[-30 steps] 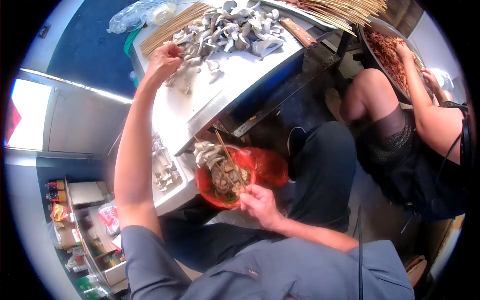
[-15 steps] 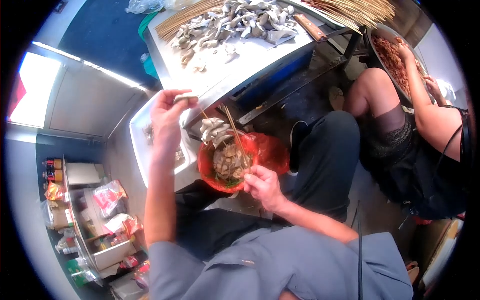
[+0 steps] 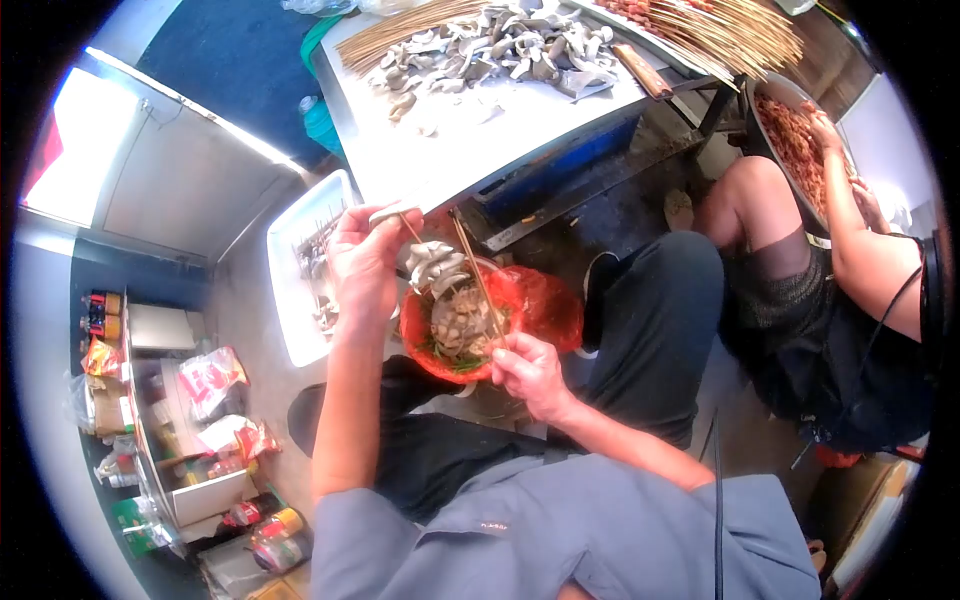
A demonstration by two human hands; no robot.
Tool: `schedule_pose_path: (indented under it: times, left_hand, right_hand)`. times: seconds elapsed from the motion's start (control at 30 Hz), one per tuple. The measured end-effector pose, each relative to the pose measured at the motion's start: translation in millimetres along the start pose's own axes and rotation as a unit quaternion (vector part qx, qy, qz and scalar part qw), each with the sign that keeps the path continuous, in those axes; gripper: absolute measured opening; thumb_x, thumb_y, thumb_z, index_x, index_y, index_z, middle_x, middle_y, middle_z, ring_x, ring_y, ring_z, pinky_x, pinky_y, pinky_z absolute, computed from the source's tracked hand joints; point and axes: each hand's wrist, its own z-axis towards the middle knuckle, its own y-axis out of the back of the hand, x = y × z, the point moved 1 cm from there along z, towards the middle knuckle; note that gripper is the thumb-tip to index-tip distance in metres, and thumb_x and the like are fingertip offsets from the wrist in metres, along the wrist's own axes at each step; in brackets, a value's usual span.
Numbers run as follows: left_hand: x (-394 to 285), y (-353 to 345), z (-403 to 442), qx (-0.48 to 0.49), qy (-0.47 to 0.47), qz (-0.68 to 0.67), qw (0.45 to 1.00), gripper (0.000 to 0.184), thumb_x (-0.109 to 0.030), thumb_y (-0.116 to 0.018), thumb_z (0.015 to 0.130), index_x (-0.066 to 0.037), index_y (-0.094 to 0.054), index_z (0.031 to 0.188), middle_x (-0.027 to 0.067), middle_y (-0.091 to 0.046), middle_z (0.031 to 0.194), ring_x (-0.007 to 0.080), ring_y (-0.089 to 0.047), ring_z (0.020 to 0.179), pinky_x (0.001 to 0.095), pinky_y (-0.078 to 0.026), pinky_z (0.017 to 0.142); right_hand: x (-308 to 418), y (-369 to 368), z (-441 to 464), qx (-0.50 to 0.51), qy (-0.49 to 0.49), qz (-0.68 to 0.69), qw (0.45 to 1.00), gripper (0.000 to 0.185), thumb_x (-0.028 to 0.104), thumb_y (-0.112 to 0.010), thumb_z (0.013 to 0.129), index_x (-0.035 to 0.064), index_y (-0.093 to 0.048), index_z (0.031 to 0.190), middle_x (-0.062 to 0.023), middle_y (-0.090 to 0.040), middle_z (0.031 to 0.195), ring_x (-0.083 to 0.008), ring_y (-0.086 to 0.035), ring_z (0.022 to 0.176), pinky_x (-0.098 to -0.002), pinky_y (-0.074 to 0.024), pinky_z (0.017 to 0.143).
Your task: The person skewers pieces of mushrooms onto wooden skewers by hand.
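Observation:
My left hand (image 3: 365,260) is closed on a pale grey mushroom piece (image 3: 393,213), pinched between thumb and fingers. The tip of a thin wooden skewer meets this piece; whether it has pierced it I cannot tell. Lower on that skewer, several mushroom pieces (image 3: 436,268) are bunched together. My right hand (image 3: 530,375) is closed around bamboo skewers (image 3: 478,275) that slant upward, their lower ends hidden in its fingers. Beneath both hands stands a bucket lined with a red plastic bag (image 3: 415,345), holding pale chopped pieces and some green bits.
A metal table (image 3: 430,160) ahead bears heaped mushrooms (image 3: 500,50), bamboo skewers and a wooden-handled knife (image 3: 643,72). Left of the bucket is a white tub (image 3: 290,290). At right, another person's hands (image 3: 825,135) reach into a basin of reddish meat (image 3: 790,130). Shelves (image 3: 160,420) hold bottles and packets.
My left hand has brought the mushroom piece to the skewer's tip, where a gap showed before. My right hand stays nearly in place. The whole view has shifted slightly.

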Motion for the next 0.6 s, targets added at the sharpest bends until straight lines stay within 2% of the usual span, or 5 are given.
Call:
schedule_pose_path:
  times: [0.23, 0.4, 0.6]
  left_hand:
    - [1.8, -3.5, 3.5, -0.015, -0.007, -0.008, 1.000, 0.019, 0.008, -0.054, 0.087, 0.000, -0.052, 0.104, 0.0180, -0.065, 0.103, 0.0266, -0.067, 0.093, 0.0362, -0.057, 0.083]
    - [6.9, -0.4, 2.7, 0.002, -0.005, -0.038, 0.999, 0.017, 0.008, -0.052, 0.088, -0.001, -0.052, 0.103, 0.0180, -0.065, 0.103, 0.0262, -0.067, 0.091, 0.0353, -0.057, 0.082]
    - [9.0, -2.7, -1.8, 0.039, -0.017, -0.007, 0.999, 0.015, 0.007, -0.051, 0.087, -0.001, -0.054, 0.100, 0.0174, -0.065, 0.103, 0.0269, -0.067, 0.092, 0.0352, -0.056, 0.081]
  right_hand:
    - [-1.8, 1.2, 1.3, -0.006, -0.005, -0.007, 1.000, 0.014, 0.017, -0.058, 0.091, 0.0053, -0.063, 0.098, 0.0008, -0.058, 0.064, -0.0013, -0.038, 0.046, -0.0163, -0.0273, 0.042]
    - [-4.0, 3.4, 1.7, 0.000, -0.002, 0.000, 1.000, 0.014, 0.018, -0.058, 0.091, 0.0060, -0.063, 0.098, 0.0012, -0.058, 0.065, -0.0012, -0.038, 0.046, -0.0164, -0.0271, 0.041]
    - [-5.6, 4.7, 1.2, 0.002, -0.009, 0.004, 1.000, 0.014, 0.019, -0.058, 0.091, 0.0066, -0.063, 0.098, 0.0014, -0.057, 0.064, -0.0012, -0.037, 0.046, -0.0165, -0.0267, 0.042]
